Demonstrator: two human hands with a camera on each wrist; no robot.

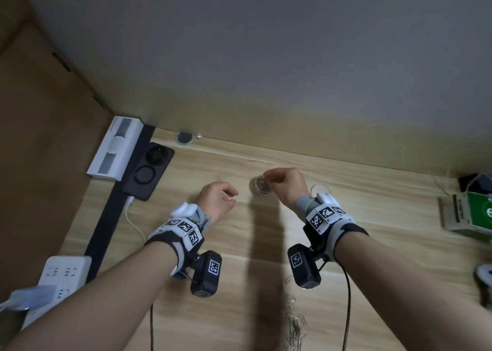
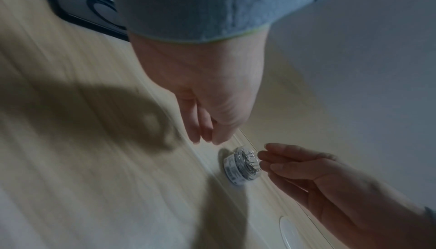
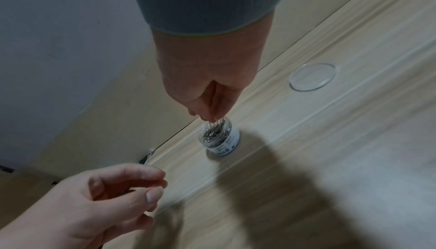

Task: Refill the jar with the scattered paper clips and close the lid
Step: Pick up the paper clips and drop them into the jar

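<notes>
A small clear jar (image 1: pixel 259 186) (image 2: pixel 243 167) (image 3: pixel 220 139) with a white label stands upright and lidless on the wooden desk near the back wall, with several silver paper clips inside. My right hand (image 1: pixel 269 176) (image 3: pixel 207 117) (image 2: pixel 264 158) hovers right over its mouth and pinches a small bunch of clips that hang into the opening. My left hand (image 1: pixel 231 193) (image 2: pixel 205 139) (image 3: pixel 153 184) floats just left of the jar, fingers loosely curled, holding nothing I can see. The clear round lid (image 1: pixel 320 189) (image 3: pixel 312 76) lies flat to the right of the jar. Several scattered paper clips (image 1: pixel 295 324) lie near the front edge.
A black charging pad (image 1: pixel 147 173) and a white box (image 1: pixel 114 148) sit at the back left, a white power strip (image 1: pixel 61 273) at the front left. A green box (image 1: pixel 471 214) is at the right edge. The wall runs close behind the jar.
</notes>
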